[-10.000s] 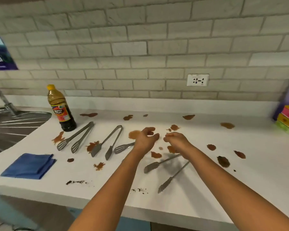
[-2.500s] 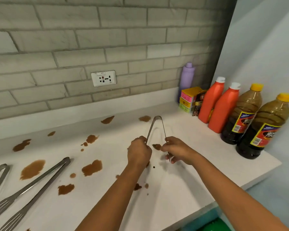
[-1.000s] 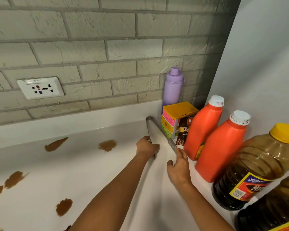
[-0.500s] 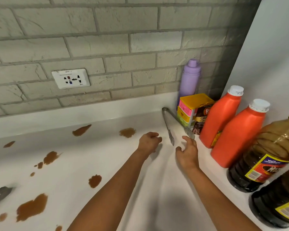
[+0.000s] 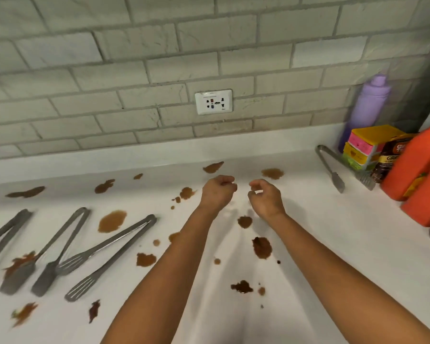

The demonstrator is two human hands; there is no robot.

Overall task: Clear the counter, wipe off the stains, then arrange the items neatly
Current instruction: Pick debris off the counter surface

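With both your left hand (image 5: 217,192) and right hand (image 5: 265,198) empty and loosely curled above the stained counter (image 5: 333,244), reach left for the nearest tongs (image 5: 109,256), gripping near the hinge, clear of the stains.

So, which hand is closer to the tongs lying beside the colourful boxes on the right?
The right hand. It hovers just left of the tongs, while the left hand is farther left, beyond the right one.

- Dark pouch (image 5: 387,160), at the counter's right edge beside the orange bottles: label begins "GR"; remainder illegible.
- Wall socket (image 5: 213,102): markings too small to read.
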